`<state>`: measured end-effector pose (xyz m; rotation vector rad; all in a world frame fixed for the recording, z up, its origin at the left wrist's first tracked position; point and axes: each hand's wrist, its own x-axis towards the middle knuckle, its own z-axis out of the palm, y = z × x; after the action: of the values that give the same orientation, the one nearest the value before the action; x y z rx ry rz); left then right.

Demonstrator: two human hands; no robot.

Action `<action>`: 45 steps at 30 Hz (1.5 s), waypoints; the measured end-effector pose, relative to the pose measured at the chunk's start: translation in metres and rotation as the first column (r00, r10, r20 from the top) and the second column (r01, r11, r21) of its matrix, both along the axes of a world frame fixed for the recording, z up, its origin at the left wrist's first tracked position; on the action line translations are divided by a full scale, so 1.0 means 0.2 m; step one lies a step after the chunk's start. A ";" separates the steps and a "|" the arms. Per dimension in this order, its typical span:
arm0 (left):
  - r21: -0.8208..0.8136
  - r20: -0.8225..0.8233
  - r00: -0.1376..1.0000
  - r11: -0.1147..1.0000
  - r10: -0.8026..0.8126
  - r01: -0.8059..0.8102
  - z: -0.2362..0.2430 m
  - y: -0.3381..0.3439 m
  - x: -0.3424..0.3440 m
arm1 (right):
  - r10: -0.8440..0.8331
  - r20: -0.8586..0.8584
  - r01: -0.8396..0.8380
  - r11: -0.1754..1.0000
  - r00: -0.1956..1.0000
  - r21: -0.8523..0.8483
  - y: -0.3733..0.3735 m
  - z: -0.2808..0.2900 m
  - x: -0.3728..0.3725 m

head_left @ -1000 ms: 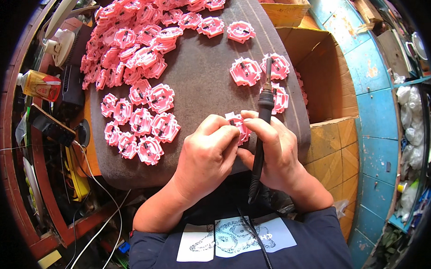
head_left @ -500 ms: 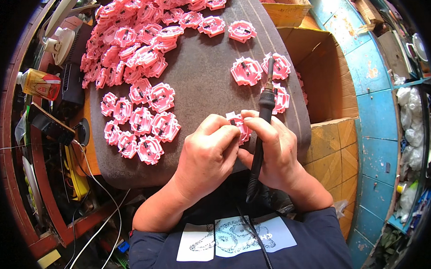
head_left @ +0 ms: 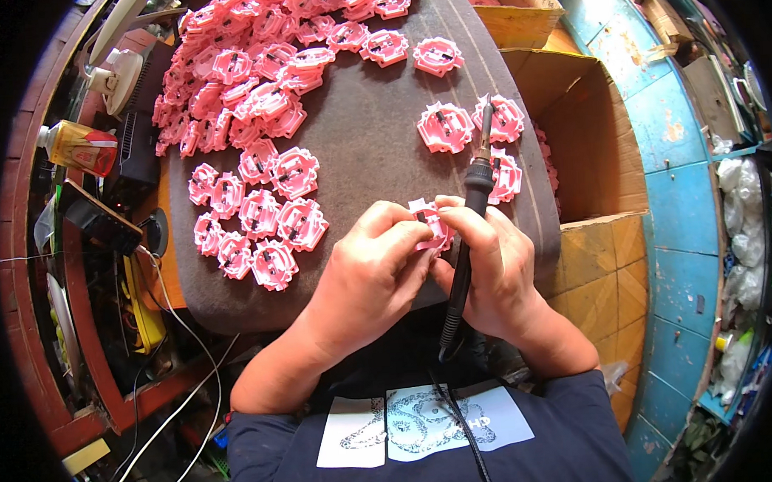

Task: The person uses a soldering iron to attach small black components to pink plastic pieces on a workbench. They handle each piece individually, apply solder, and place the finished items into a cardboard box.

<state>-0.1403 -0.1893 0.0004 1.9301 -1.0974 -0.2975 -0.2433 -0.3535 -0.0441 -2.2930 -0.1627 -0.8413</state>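
Note:
Between my hands, close over the near part of the table, is a small pink plastic part (head_left: 437, 228) with a dark piece in it. My left hand (head_left: 371, 260) pinches it from the left with bent fingers, which cover part of it. On the other side my right hand (head_left: 496, 267) grips it by thumb and fingertips. A black soldering iron (head_left: 461, 282) also rests in my right hand, its metal tip pointing away from me and its cord trailing over my shirt. Beyond the tip lie several more pink parts (head_left: 446, 127) with black pieces.
A large heap of pink parts (head_left: 236, 85) covers the far left of the dark table (head_left: 361, 140), with a smaller group (head_left: 270, 213) nearer me. Open cardboard boxes (head_left: 582, 141) stand at the right. At the left are a yellow-capped bottle (head_left: 83, 149) and white cables (head_left: 180, 320).
My hands stay together on the pink part, which shows a little more between the fingers. The whole view has shifted slightly, and the soldering iron keeps its place in my right hand.

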 end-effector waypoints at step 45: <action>-0.037 0.474 0.880 0.999 0.019 -0.001 -0.10 0.08 -0.05 | 0.050 0.129 -0.055 0.998 0.990 0.031 -0.04 0.00 0.01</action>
<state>-0.1511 -0.1737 -0.0200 2.0297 -1.3925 0.2199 -0.2419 -0.3605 -0.0445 -2.1933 -0.2625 -0.9566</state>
